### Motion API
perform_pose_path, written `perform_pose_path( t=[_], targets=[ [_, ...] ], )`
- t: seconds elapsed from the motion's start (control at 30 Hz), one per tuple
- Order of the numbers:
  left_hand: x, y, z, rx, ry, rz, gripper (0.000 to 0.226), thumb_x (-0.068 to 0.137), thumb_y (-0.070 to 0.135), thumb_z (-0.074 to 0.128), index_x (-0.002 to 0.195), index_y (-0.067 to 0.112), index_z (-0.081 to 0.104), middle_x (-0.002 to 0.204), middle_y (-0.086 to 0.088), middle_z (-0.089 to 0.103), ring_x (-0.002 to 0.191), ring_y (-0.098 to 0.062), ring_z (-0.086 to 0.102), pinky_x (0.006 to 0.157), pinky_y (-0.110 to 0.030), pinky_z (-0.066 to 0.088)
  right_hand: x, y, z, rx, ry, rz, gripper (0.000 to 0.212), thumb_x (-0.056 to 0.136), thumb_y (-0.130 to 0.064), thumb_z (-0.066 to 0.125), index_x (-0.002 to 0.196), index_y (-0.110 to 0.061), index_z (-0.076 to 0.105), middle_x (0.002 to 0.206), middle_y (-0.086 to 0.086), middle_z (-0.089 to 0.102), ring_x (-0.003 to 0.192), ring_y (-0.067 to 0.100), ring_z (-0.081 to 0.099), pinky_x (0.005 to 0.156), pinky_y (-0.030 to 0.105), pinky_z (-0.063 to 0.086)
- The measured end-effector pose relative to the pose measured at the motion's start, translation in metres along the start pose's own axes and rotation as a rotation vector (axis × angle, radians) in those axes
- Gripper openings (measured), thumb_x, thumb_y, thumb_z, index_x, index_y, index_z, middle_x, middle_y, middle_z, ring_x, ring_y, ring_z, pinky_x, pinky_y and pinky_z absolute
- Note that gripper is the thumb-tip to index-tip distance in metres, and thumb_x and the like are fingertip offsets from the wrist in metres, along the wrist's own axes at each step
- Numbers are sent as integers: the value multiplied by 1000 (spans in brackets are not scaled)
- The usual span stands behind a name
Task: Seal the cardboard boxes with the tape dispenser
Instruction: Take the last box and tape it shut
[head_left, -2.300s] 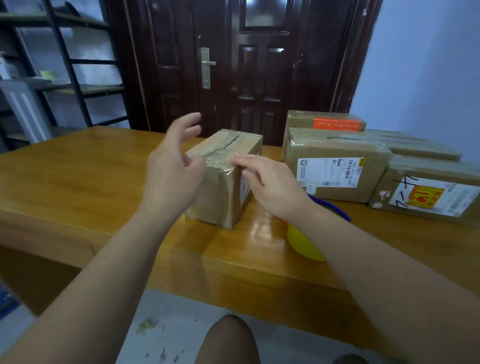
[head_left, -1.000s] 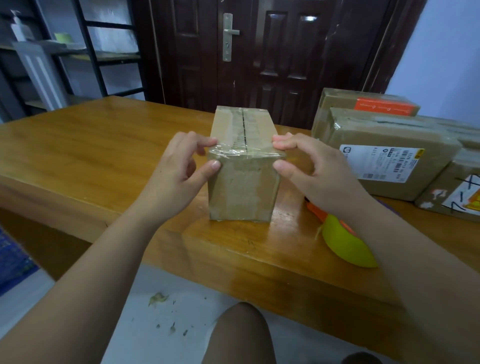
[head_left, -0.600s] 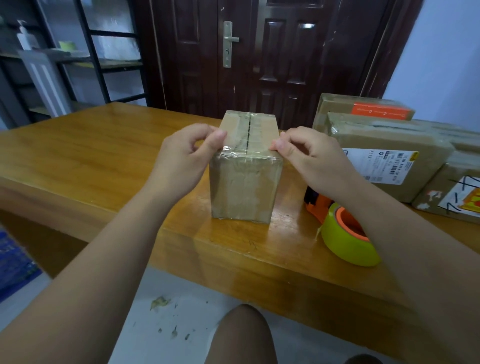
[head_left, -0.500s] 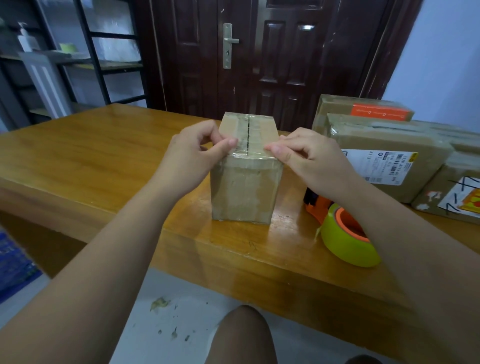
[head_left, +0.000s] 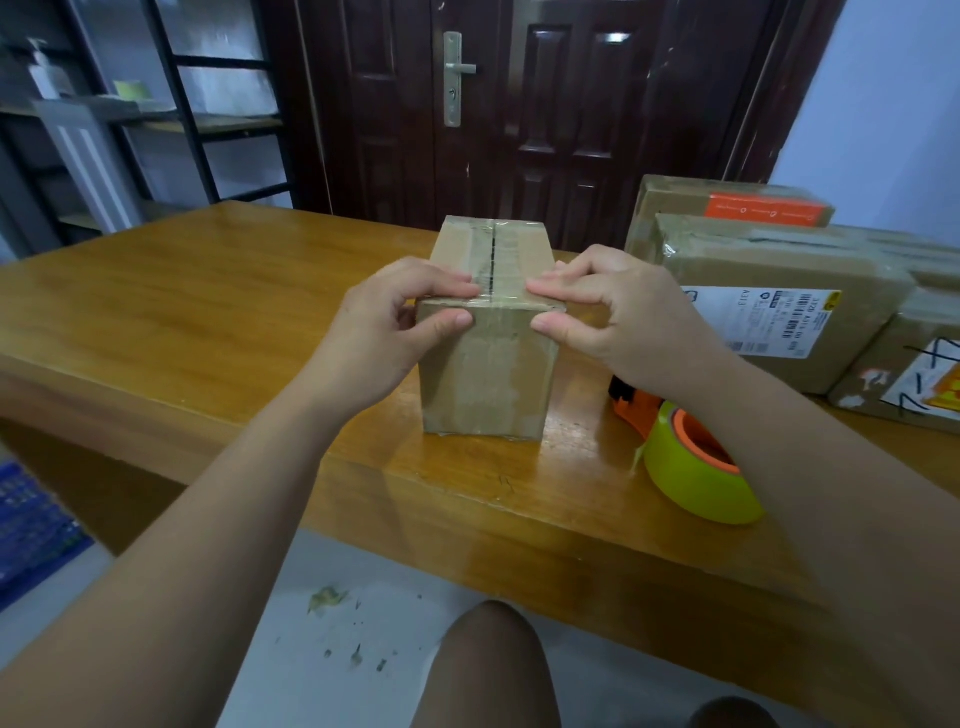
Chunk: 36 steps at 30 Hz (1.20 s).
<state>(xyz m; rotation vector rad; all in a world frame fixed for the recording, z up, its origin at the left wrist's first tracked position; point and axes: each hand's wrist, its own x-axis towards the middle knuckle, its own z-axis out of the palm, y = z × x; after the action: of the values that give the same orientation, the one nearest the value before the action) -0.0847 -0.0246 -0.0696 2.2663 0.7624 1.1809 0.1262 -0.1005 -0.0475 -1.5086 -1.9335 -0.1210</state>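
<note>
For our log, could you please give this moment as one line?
left hand: pinches box edge | right hand: pinches box edge | tape dispenser: on table

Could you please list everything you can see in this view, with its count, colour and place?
small cardboard box: one, brown, top seam taped, upright at the table's near middle
tape dispenser: one, orange, carrying a yellow-green tape roll, right of that box
other cardboard boxes: at least three, brown, labelled, on the table's far right
table: one, orange-brown wood
door: one, dark brown, behind the table
shelving: one, black frame, back left
knee: one, below the table's near edge
left hand: pinches the small box's near top edge, left part
right hand: pinches the same edge, right part
</note>
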Motion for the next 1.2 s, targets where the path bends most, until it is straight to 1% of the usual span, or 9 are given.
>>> perform_pose_path(
  t=[0.1,0.27,0.4,0.5,0.73,0.9,0.97,1.07,1.2],
  targets=[
    [-5,1,7,52,53,55,22,87,13,65,106,24,63,111,10,58,106,1,52,81,-10,39,-5,-4,5,10,55,7,35,87,-26,67,121,-15,66,109,-3,61,113,7,55,100,19,37],
    [-9,-1,18,-1,127,55,17,87,19,66,103,22,62,110,7,57,108,1,51,92,-14,39,-10,-4,8,31,66,26,35,89,-27,65,122,-16,64,109,-8,58,111,-4,46,94,1,27],
    [-9,1,25,-17,246,68,14,86,18,66,99,23,63,104,8,60,102,3,53,87,-13,41,-7,-4,10,55,100,22,30,90,-24,65,117,-13,68,106,-6,60,109,0,52,93,3,31],
    [-9,2,24,-51,228,34,16,86,17,66,99,25,63,105,11,60,103,4,54,88,-12,41,-6,-5,10,72,103,32,29,91,-22,64,117,-11,68,107,-2,62,110,7,55,94,9,34],
    [-21,5,7,62,93,108,26,97,9,49,117,14,65,122,4,60,118,-4,50,99,-14,37,-14,-9,6,104,35,66,30,93,-25,59,122,-20,64,112,-13,54,110,-5,44,90,-4,25],
    [-22,20,-1,28,88,18,26,91,14,59,113,27,64,116,8,65,107,-4,58,94,-18,45,-18,-16,8,98,46,127,30,96,-24,54,125,-22,63,129,-7,58,110,-9,38,88,-6,20],
    [-27,21,-4,-112,97,-56,27,90,22,62,116,32,64,114,7,68,86,-5,62,81,-22,52,-20,-20,10,96,62,145,30,98,-21,51,125,-24,63,133,-7,57,109,-13,33,85,-10,16],
    [-34,19,-11,-356,278,-129,28,90,40,57,119,42,58,121,14,61,65,2,53,53,-16,46,-24,-26,8,143,70,175,34,98,-11,47,121,-27,66,136,-7,54,113,-12,33,87,-10,15],
    [-31,-1,-24,-267,558,-391,29,92,42,54,121,38,53,124,15,54,104,-12,57,74,-25,53,-31,-36,6,172,204,355,38,97,-4,45,118,-29,65,150,-3,31,129,3,31,104,15,21]
  ],
)
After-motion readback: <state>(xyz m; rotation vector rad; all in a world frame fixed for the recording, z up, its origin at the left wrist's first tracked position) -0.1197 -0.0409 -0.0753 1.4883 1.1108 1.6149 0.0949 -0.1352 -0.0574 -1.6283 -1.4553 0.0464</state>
